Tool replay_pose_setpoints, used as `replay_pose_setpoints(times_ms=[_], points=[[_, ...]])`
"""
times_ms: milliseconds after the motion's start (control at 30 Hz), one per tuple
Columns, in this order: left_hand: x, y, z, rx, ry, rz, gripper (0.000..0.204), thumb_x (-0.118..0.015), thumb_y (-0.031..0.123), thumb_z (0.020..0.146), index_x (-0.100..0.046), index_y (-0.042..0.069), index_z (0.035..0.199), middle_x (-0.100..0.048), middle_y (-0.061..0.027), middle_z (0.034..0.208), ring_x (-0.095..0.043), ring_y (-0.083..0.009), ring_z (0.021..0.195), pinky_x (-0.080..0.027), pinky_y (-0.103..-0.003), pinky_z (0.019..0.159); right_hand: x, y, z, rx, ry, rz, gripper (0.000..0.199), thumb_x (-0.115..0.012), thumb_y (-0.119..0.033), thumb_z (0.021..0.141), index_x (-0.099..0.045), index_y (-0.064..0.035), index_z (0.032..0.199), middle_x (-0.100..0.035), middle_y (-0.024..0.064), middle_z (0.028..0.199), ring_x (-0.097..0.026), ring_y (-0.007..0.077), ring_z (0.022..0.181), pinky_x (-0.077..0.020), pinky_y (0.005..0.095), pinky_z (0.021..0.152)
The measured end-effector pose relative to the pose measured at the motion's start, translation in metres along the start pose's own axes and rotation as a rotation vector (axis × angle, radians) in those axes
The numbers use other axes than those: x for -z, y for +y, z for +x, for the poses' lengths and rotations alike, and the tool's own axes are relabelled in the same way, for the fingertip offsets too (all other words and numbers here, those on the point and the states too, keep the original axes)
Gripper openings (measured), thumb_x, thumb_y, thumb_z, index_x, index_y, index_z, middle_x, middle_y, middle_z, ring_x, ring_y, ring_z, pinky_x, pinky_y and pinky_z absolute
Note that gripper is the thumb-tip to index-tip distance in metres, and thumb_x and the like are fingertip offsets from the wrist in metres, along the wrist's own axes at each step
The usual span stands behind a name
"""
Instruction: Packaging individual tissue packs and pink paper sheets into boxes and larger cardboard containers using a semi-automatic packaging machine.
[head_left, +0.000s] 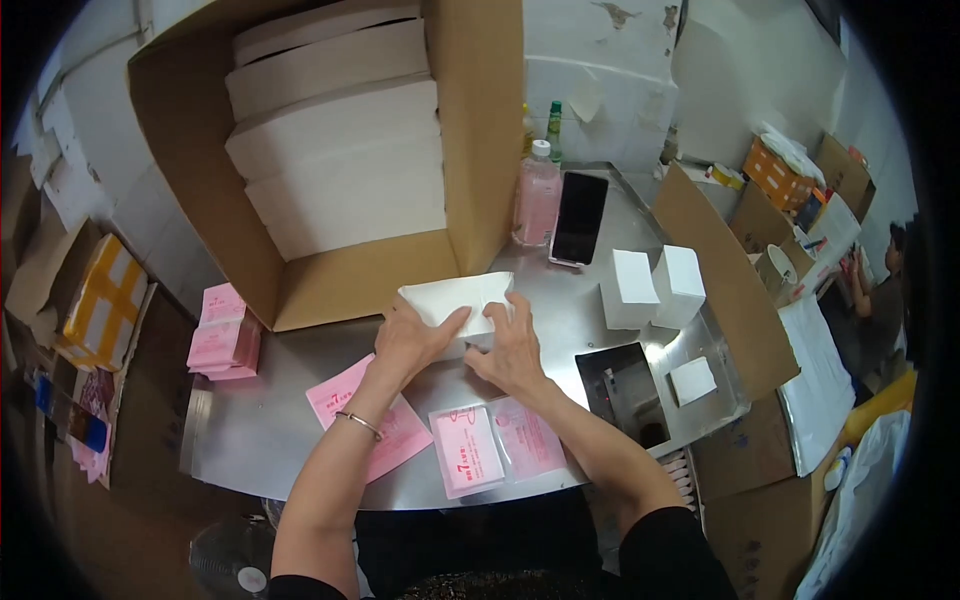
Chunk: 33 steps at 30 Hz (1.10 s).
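Both my hands grip a small white cardboard box (455, 296) at the middle of the metal table, just in front of a large carton. My left hand (412, 340) wraps its left end, with the thumb on the upper face. On the other end, my right hand (512, 348) has bent fingers pressed to the box; part of the box is hidden behind the hands. Beneath my left forearm lies a pink printed sheet (408, 432). Two pink printed packets (468, 452) rest side by side near the front edge, partly under my right forearm.
The large brown carton (485, 130) stands open toward me, with stacked white boxes (345, 170) inside. Pink packets (222, 335) are piled at left. A phone (580, 218), pink bottle (537, 195), two upright white boxes (630, 290) and a dark tray (622, 392) stand at right.
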<state>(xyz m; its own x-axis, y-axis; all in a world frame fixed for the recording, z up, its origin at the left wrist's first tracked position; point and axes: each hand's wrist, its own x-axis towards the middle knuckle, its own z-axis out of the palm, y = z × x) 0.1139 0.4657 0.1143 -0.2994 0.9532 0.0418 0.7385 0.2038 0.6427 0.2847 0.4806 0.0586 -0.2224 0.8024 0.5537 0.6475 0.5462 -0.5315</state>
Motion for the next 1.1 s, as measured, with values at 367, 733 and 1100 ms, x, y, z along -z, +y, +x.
replay_pose_setpoints(times_ms=[367, 733, 1100], points=[[0.008, 0.011, -0.007, -0.161, -0.367, 0.343, 0.106, -0.070, 0.043, 0.074, -0.014, 0.000, 0.152, -0.049, -0.0347, 0.134, -0.056, -0.0459, 0.120, -0.046, -0.047, 0.101, 0.079, 0.068, 0.012, 0.360, -0.121, -1.078, 0.041, -0.073, -0.011, 0.063, -0.062, -0.0065, 0.102, -0.050, 0.0235, 0.127, -0.050, 0.0403, 0.115, -0.0386, 0.0547, 0.091], [-0.010, 0.023, 0.015, 0.030, -0.643, -0.772, 0.055, -0.068, 0.025, 0.086, -0.051, -0.006, 0.128, -0.065, -0.0122, 0.113, -0.067, -0.0206, 0.096, -0.056, -0.034, 0.080, 0.181, 0.085, -0.145, -0.441, -0.068, -0.713, 0.037, -0.069, -0.016, 0.076, -0.062, -0.0008, 0.109, -0.056, 0.0201, 0.107, -0.054, 0.0374, 0.105, -0.0433, 0.0457, 0.086], [-0.087, 0.072, 0.027, 0.377, -0.770, -1.195, 0.049, -0.057, 0.032, 0.095, -0.046, 0.009, 0.137, -0.050, -0.0116, 0.137, -0.049, -0.0277, 0.125, -0.042, -0.055, 0.099, 0.219, 0.228, -0.029, -0.534, 0.602, 0.161, 0.021, -0.059, -0.013, 0.095, -0.069, 0.0026, 0.106, -0.066, 0.0069, 0.082, -0.062, 0.0171, 0.075, -0.0494, 0.0332, 0.069]])
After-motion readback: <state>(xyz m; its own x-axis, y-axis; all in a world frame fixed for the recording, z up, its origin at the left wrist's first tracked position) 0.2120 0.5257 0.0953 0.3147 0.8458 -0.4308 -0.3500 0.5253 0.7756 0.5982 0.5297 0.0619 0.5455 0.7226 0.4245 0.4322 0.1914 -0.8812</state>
